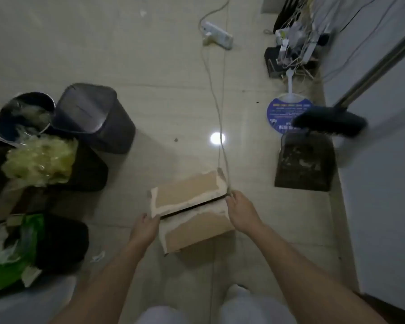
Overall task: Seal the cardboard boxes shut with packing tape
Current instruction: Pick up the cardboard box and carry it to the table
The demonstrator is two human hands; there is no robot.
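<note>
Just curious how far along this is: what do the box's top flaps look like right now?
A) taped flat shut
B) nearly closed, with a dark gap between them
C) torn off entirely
B: the cardboard box shows a dark slit between its two flaps, with the left hand and right hand at its ends.

Single view only: head-worn wide-angle camera, looking steeply down and forward at the floor (168, 66). Both forearms enter from the bottom edge; the cardboard box (192, 211) sits near, just below frame centre. Bins (96, 118) lie at the left edge, a dustpan (304, 164) at right. Edges bend noticeably; picture is dim and blurred.
</note>
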